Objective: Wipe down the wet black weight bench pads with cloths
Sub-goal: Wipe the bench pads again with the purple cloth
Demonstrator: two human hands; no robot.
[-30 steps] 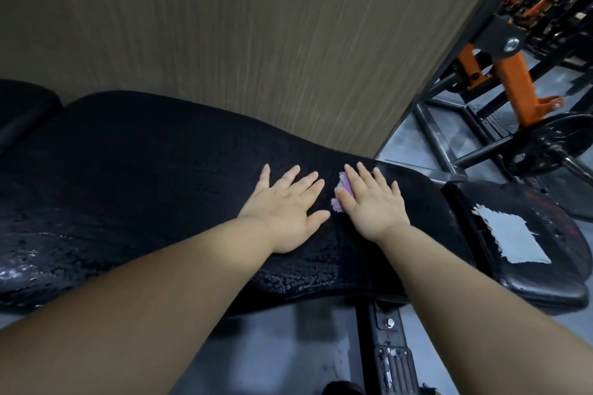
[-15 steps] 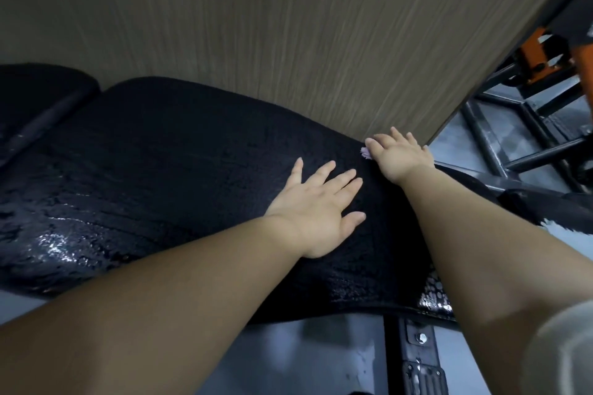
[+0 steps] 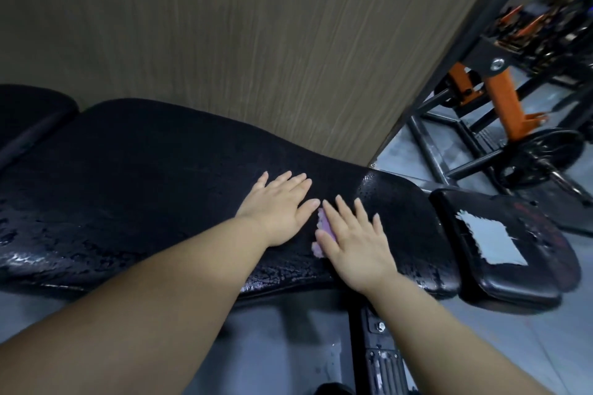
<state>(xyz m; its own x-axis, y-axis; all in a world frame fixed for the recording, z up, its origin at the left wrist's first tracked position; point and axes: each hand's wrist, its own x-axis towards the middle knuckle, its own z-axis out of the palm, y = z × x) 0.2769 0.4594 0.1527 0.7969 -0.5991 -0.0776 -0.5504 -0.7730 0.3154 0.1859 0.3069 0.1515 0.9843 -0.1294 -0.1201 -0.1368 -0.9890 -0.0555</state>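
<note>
The left hand (image 3: 276,212) and right hand (image 3: 356,240) lie flat, fingers straight, on the wet black pad (image 3: 144,176). The purple cloth (image 3: 325,226) is pressed under the right hand, its edge peeking out just beside the left hand.

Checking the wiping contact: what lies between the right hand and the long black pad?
A purple cloth, pressed under the right hand, fingers flat, onto the long black pad; only its left edge shows, in the head view.
</note>
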